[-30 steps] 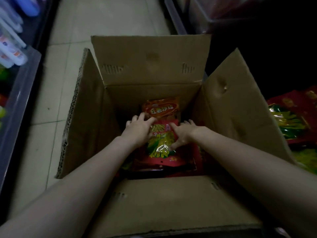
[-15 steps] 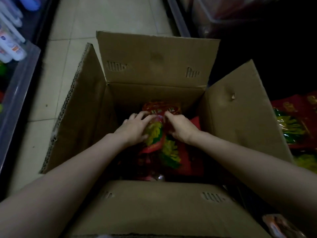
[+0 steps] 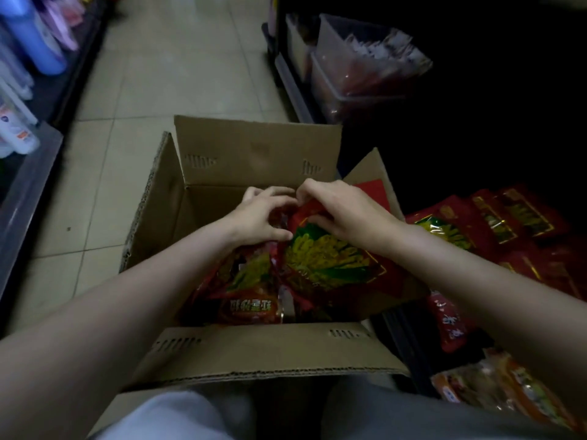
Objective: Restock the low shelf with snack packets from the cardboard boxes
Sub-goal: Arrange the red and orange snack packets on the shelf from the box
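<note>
An open cardboard box [image 3: 257,154] stands on the floor in front of me with its flaps up. Both hands hold a bunch of red snack packets [image 3: 324,265] with yellow-green pictures, lifted up to the box's rim. My left hand [image 3: 257,219] grips the top of the left packets. My right hand [image 3: 343,211] grips the top of the right packets, fingers curled over their upper edge. The low shelf [image 3: 495,230] at the right holds several matching red packets lying flat.
A clear plastic bin [image 3: 359,71] with red packets sits on the shelf further back right. Orange packets [image 3: 505,389] lie at the lower right. Bottles [image 3: 28,36] line the shelf on the left. Tiled aisle floor [image 3: 178,65] runs ahead. My knees are below the box.
My hands have gathered the packets at their tops and raised them from the bottom of the box up to its rim. The view has pulled back and up.
</note>
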